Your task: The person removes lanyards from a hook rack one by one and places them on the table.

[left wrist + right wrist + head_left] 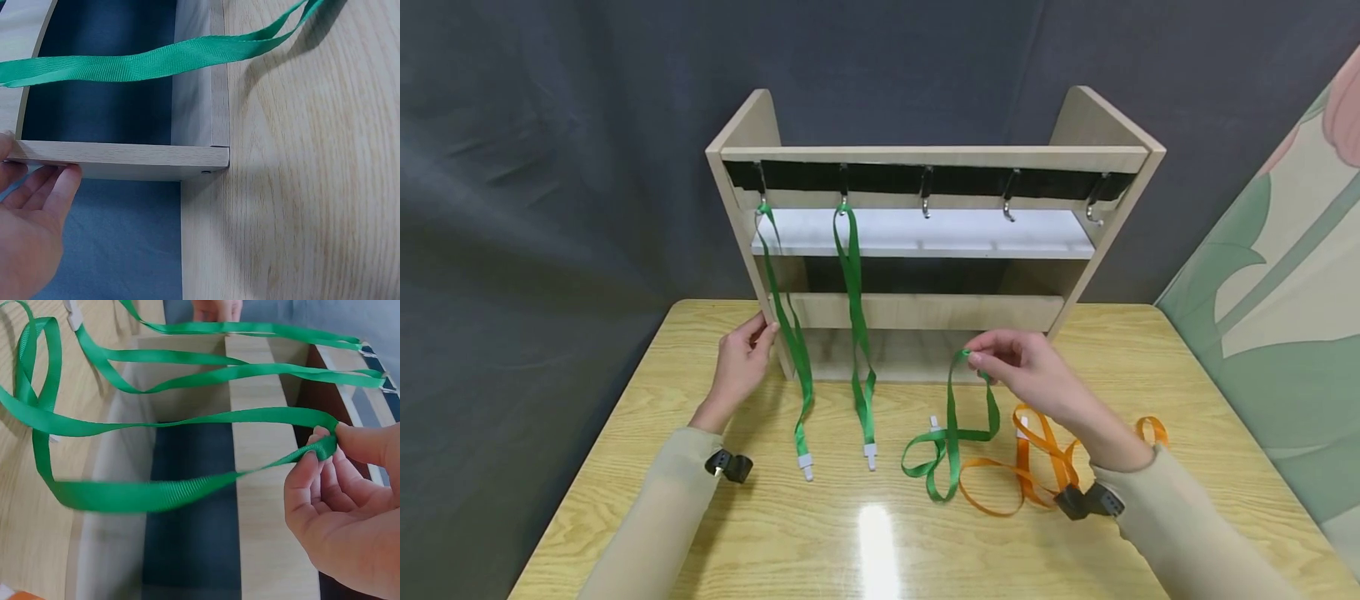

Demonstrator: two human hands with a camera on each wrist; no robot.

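Between thumb and fingertips, my right hand (1026, 367) pinches the top loop of a green lanyard (953, 417). The loop is raised before the rack's lower part, while its lower end lies on the table. The right wrist view shows this green strap (187, 420) spreading from the pinch in two strands. My left hand (743, 358) holds the left side panel of a wooden hook rack (925, 310); in the left wrist view its fingers and thumb lie on both faces of the panel (125, 153). Two green lanyards, the left one (797, 350) and its neighbour (856, 308), hang from the two leftmost hooks.
Orange lanyards (1026, 458) lie in a tangle on the wooden table (775, 542), beneath my right forearm. Three bare metal hooks, including the middle one (926, 204), line the rack's black strip. Dark cloth (910, 67) stands behind the rack, and a floral panel (1285, 333) is at right.
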